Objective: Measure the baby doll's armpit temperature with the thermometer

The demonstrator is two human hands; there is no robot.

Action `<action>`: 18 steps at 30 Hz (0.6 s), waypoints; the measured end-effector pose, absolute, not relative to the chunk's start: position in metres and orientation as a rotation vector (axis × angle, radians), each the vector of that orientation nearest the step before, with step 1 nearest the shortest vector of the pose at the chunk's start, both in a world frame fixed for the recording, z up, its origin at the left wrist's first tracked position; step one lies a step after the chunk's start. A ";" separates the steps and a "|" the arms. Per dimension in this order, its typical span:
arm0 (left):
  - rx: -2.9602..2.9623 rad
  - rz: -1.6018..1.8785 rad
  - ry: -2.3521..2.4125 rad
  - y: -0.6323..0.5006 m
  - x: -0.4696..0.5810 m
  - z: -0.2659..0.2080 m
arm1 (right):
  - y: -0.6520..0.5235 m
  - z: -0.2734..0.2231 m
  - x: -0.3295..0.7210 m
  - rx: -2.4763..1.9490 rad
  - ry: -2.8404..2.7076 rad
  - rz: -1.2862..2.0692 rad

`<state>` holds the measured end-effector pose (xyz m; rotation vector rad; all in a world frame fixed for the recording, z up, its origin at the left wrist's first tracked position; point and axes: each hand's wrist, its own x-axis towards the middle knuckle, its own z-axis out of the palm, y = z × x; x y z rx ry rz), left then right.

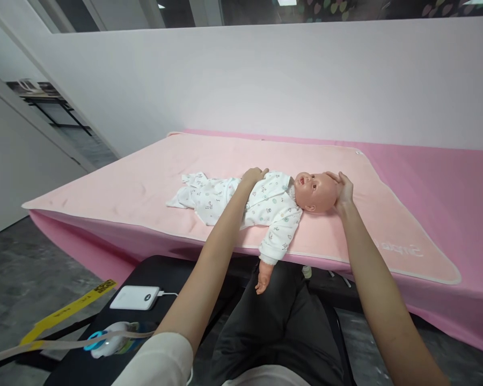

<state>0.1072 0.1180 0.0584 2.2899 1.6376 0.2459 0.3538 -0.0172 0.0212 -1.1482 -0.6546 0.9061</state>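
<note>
A baby doll [274,201] in a white printed top and trousers lies on its back across a peach blanket [177,155], its head to the right. My left hand [255,175] rests flat over the doll's middle, fingers stretched toward its far side. Around the crown of the doll's bare head [317,192] curves my right hand [345,190], which cups it; part of the fingers is hidden behind the head. The doll's near arm hangs over the table's front edge, with its small hand [264,276] below the blanket.
Pink cloth [459,198] covers the table, which stands against a white wall [265,80]. At lower left, a black chair seat [165,273] bears a white power bank [134,297] with a cable and a white-and-blue bottle [110,339]. A yellow strap [72,308] lies beside it.
</note>
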 end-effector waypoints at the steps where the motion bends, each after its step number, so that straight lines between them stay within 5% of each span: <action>1: 2.292 0.243 1.645 0.118 0.107 0.058 | -0.020 0.026 0.350 -1.144 -0.701 0.983; 6: 2.308 0.220 1.669 0.122 0.109 0.057 | -0.033 0.040 0.333 -1.107 -0.776 1.268; 13: 2.281 0.245 1.677 0.125 0.110 0.057 | -0.018 0.033 0.350 -1.147 -0.595 0.765; 18: 2.288 0.256 1.664 0.122 0.108 0.058 | -0.023 0.032 0.343 -1.222 -0.782 0.898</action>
